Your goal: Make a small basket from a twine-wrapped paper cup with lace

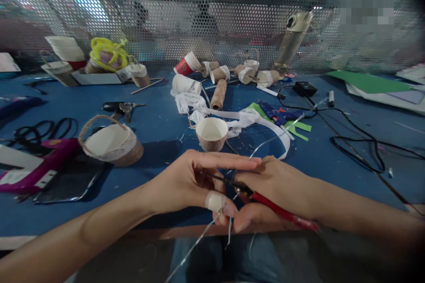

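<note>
For clean work here, the thin, shiny translucent plastic strand would seem best kept taut and pinched close to the metal, with the fingertips clear of the edges. The slim dark end of the red-handled metal hand tool reaches in under the left forefinger, so a slow, controlled squeeze looks wise, more so with the beige adhesive bandage on that thumb. Whether the strand sits between the tool's blades cannot be told.

At lower centre of the frame, the left hand has its thumb and fingertips closed on the strand, which trails from them toward the bottom edge. The right hand, just beside it, grips the tool. The small brown twine-wrapped cup with a white inside stands upright on the blue bench, just above the left hand at mid-frame.
</note>
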The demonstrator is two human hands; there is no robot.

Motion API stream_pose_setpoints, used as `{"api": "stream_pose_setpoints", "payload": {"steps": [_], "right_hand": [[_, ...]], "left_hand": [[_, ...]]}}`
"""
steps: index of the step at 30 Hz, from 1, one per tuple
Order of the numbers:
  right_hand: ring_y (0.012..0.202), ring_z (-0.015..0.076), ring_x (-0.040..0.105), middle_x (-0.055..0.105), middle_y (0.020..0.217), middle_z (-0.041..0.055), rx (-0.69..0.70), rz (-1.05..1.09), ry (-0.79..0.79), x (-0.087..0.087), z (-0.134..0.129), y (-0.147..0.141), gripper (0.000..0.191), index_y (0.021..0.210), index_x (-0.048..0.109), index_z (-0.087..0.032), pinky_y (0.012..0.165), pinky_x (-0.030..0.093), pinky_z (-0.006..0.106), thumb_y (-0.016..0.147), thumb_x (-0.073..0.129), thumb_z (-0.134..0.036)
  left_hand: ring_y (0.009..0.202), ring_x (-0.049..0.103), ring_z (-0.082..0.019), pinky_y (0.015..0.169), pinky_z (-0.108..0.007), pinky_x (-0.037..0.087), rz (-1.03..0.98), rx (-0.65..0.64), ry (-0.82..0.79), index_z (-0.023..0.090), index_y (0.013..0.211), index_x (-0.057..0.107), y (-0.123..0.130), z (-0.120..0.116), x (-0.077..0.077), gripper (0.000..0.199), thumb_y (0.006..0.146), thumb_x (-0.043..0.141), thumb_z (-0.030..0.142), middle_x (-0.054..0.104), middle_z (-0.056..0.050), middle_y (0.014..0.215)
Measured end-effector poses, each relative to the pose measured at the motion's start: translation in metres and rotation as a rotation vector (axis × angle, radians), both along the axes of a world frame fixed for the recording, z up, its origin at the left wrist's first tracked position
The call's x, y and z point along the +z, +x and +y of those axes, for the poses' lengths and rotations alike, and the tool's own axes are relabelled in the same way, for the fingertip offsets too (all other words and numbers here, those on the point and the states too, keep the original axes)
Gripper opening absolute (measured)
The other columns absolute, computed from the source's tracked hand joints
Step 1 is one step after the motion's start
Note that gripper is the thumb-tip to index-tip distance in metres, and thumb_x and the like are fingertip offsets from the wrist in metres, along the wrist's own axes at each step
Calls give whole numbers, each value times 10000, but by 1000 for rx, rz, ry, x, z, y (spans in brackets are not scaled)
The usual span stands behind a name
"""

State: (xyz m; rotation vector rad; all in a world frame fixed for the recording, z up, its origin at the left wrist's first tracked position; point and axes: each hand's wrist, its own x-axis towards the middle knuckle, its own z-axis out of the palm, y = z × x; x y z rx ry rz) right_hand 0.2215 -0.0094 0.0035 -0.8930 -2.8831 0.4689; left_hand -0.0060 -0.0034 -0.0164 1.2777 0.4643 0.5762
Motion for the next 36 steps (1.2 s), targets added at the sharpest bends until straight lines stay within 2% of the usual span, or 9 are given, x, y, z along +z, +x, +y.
{"api": "stream_pose_setpoints", "payload": {"steps": [5, 10, 16, 21, 24, 29, 32, 34, 36], "right_hand": [[480, 111, 536, 605, 605, -14, -8, 86, 97, -8, 2, 5, 466, 792, 632, -156, 501, 296, 247, 1004, 559, -564], [478, 95, 479, 562, 570, -35, 12, 228, 136, 0, 6, 15, 643, 759, 606, -165, 510, 291, 263, 942, 477, -768], [510, 126, 538, 614, 609, -8, 21, 44, 394, 13, 12, 35, 445, 849, 645, -170, 528, 281, 272, 1042, 502, -545], [655, 186, 685, 767, 836, 24, -189, -261, 377, 3, 33, 60, 144, 1027, 680, -212, 546, 319, 271, 984, 597, -321], [775, 223, 713, 776, 976, 67, -238, -282, 430, -1, 43, 74, 290, 1238, 657, -206, 599, 417, 291, 957, 597, -249], [940, 276, 714, 746, 1105, 134, -212, -59, 572, 11, 33, 65, 290, 1207, 681, -136, 704, 499, 352, 1042, 500, -291], [808, 182, 712, 756, 940, 38, -152, 171, 378, 14, 18, 45, 190, 1096, 699, -192, 696, 501, 300, 1035, 545, -285], [740, 141, 692, 736, 845, -3, -88, 268, 332, 12, 9, 35, 130, 1052, 682, -215, 665, 497, 267, 1026, 569, -273], [821, 142, 703, 750, 920, 18, -34, 375, 458, 9, 4, 29, 114, 1084, 663, -210, 721, 532, 262, 996, 594, -187]], "left_hand": [[684, 769, -145, 641, -202, 626, 5, 5, -84, 255, 1330, 717, 1, 0, 6, 589, 779, 884, 128, 804, -137, 1134], [611, 752, -130, 648, -181, 614, 4, 69, -118, 264, 1361, 693, -1, 3, 11, 629, 787, 866, 73, 794, -27, 727], [612, 719, -110, 657, -173, 597, -18, 211, -38, 281, 1409, 652, -4, 8, 13, 667, 799, 875, 127, 748, 13, 659], [637, 720, -136, 659, -218, 614, 32, 221, 20, 258, 1450, 616, -8, 9, 12, 686, 818, 860, 150, 736, -1, 671], [627, 720, -137, 660, -225, 620, 84, 211, 49, 266, 1441, 626, -9, 8, 12, 671, 821, 858, 160, 732, 1, 661], [684, 735, -122, 710, -223, 631, 156, 232, 256, 327, 1385, 670, -9, 6, 12, 584, 851, 825, 151, 821, -53, 978], [696, 730, -92, 691, -192, 625, 172, 250, 382, 339, 1349, 696, -8, 4, 13, 549, 848, 822, 151, 706, -89, 1376], [706, 728, -78, 685, -164, 615, 186, 254, 432, 344, 1354, 690, -7, 4, 13, 562, 844, 826, 151, 671, -75, 1429], [712, 727, -75, 682, -149, 610, 217, 249, 451, 339, 1380, 669, -7, 4, 13, 592, 843, 826, 146, 691, -69, 1398]]}}
